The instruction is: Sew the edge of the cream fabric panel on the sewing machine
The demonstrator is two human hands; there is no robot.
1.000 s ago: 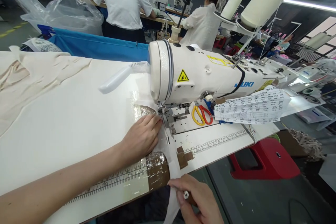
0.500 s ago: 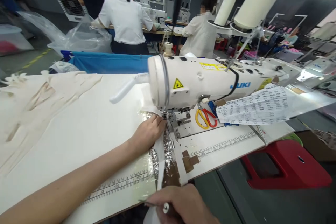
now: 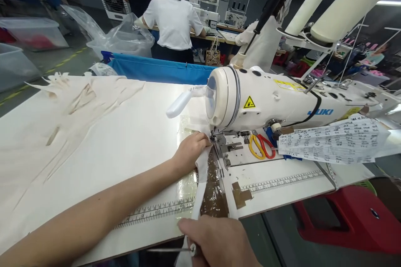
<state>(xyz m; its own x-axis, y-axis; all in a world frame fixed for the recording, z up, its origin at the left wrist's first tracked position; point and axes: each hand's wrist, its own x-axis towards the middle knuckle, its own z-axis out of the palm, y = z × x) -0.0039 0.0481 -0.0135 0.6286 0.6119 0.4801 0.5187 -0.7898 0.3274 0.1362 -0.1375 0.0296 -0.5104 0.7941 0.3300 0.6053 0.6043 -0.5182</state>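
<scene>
My left hand [image 3: 191, 151] is closed, fingertips pinching a white fabric strip [image 3: 199, 194] close to the needle area of a white sewing machine [image 3: 266, 96]. From there the strip runs down toward the table's front edge. At that edge my right hand [image 3: 221, 242] is closed around the strip's lower part. A thin metal tool [image 3: 169, 250] with a round end also sticks out from the right hand; its exact kind is unclear. The left fingertips partly hide where the strip meets the machine. Scissors [image 3: 261, 147] with yellow and red handles lie on the machine bed.
Pale fabric pieces [image 3: 72, 112] lie across the table's left side. Handwritten paper sheets [image 3: 332, 139] rest by the machine on the right. A red stool [image 3: 354, 217] stands below. Behind a blue cloth bin [image 3: 163, 69], a person in white [image 3: 173, 21] sits at another machine.
The view has swung left, so the machine and both hands appear farther right. Both hands stay closed on the strip, the left at the needle area, the right at the table edge.
</scene>
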